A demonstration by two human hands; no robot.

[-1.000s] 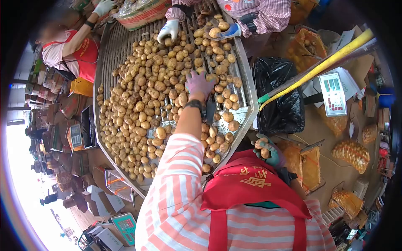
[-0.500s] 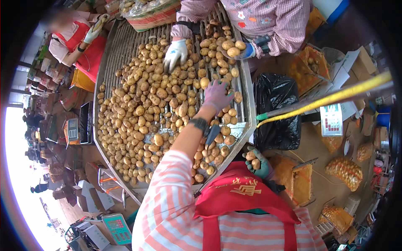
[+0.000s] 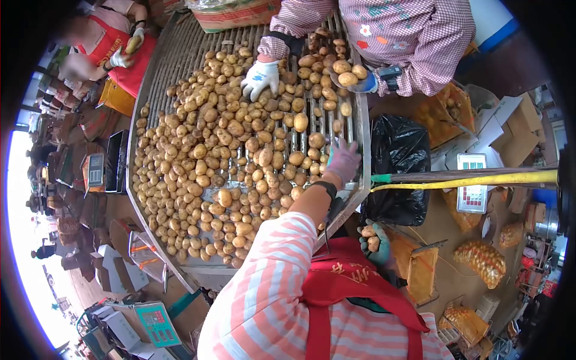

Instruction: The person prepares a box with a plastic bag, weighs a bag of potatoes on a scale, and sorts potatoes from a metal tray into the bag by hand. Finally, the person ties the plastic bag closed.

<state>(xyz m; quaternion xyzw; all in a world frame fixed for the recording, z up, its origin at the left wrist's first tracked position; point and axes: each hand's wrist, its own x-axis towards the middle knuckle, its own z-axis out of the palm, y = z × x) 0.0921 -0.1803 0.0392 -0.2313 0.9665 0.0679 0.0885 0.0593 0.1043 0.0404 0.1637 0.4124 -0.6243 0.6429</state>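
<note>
A heap of potatoes (image 3: 204, 129) covers much of a slatted metal sorting table (image 3: 174, 51). My left hand (image 3: 344, 161), in a pinkish-purple glove, reaches over the table's right edge. Its fingers are spread toward the slats, near a few loose potatoes, and no potato shows in its grasp. Below the table's near right corner, my right hand (image 3: 378, 243) wears a green glove. It is closed around a few small potatoes (image 3: 369, 238), held close to my red apron (image 3: 354, 276).
Across the table, a co-worker's white-gloved hand (image 3: 261, 79) rests on potatoes; their other hand holds several potatoes (image 3: 348, 73). Another person in a red apron (image 3: 114, 48) stands at far left. Right are a black plastic bag (image 3: 396, 150), a yellow hose (image 3: 468, 181) and a scale (image 3: 472, 198).
My left hand has moved right and toward me, from among the potatoes to the table's right edge. Fewer potatoes lie along that edge. My right hand still holds its potatoes.
</note>
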